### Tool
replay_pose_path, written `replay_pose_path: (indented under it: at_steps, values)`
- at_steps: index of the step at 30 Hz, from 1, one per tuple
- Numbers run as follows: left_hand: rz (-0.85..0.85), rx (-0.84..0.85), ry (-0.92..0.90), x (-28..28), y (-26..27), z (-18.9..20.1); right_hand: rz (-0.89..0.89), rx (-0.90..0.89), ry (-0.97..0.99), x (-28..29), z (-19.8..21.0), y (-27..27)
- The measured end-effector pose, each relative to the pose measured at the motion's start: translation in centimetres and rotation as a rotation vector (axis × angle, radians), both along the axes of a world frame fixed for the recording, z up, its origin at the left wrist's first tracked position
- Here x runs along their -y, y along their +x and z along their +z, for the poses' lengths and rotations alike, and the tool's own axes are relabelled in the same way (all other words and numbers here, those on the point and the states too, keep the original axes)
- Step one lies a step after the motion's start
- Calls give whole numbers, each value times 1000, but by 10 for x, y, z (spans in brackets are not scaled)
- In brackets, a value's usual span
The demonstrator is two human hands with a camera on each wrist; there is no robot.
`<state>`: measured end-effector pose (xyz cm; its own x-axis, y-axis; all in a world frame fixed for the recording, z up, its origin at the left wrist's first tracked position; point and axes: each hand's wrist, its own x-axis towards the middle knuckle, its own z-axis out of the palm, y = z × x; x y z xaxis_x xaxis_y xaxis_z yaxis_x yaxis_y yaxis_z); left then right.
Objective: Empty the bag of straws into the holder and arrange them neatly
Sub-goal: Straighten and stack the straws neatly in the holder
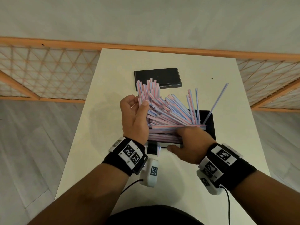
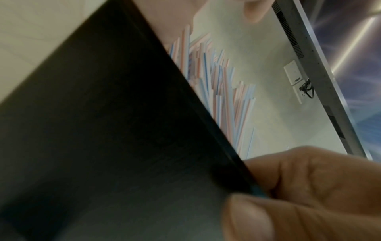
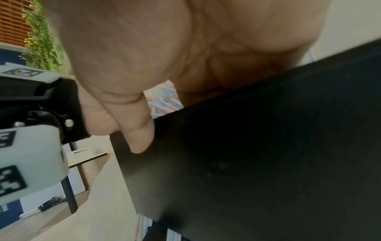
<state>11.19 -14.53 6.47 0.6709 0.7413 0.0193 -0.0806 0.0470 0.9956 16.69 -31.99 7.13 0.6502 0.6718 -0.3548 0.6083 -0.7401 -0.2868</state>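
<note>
Between the two forearms, on the white table [image 1: 90, 111], sits the black holder [image 1: 211, 127], with a mass of pink-and-blue striped straws [image 1: 168, 114] fanned out of it and leaning toward the left hand. That left hand [image 1: 134, 117] is raised beside the fan, palm turned inward, fingers and thumb curled round the upper ends of one bunch. Lower down, the right hand [image 1: 188, 143] lies over the near edge of the holder — thumb stretched along its front wall, fingers hidden among the straws, so I cannot tell whether they close on anything. Only the right wrist view shows that thumb [image 3: 140, 130] pressed flat on the dark wall; the left wrist view, mostly filled by the same dark wall, catches straw tips spreading against a pale ceiling. Beyond both hands a flat black lid [image 1: 158, 77] lies on the table. One lone straw [image 1: 217, 101] tilts away to the right of the fan.
</note>
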Motion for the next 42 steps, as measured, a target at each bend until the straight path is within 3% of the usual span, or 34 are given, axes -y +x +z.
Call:
replay_pose_path:
  at_steps: [3, 5, 9, 12, 15, 19, 25, 27, 30, 33, 39, 42]
  values:
    - [-6, -19, 20, 0, 1, -3, 60, -95, 53, 0, 10, -2]
    - [-7, -28, 27, 0, 0, -5, 18, -65, 128, 6, 21, 0]
    - [-3, -9, 31, 0, -1, -4, -478, 170, 283, 38, 42, 27]
    - [-7, -14, 56, 0, -1, -6, -687, 147, 190, 58, 52, 57]
    - [-13, -28, 70, 0, 1, -8, -617, 61, 130, 57, 51, 74]
    - [-14, -24, 80, 2, 0, -8, -484, 73, 176, 40, 54, 84]
    - [-5, -46, 87, 1, -1, -7, -259, 181, 430, 21, 68, 49]
    - [-3, -63, 109, 1, -1, -7, -302, 177, 378, 22, 62, 43]
    - [-1, -74, 146, 2, 0, -8, -474, 125, 147, 29, 44, 52]
    - [-21, -68, 187, 3, -1, -9, -431, 104, -5, 26, 30, 59]
    - [-27, -85, 221, 3, -1, -8, -216, 38, 50, -8, 31, 58]
    - [-26, -115, 248, 2, -2, -9, -208, 28, 151, -12, 28, 51]
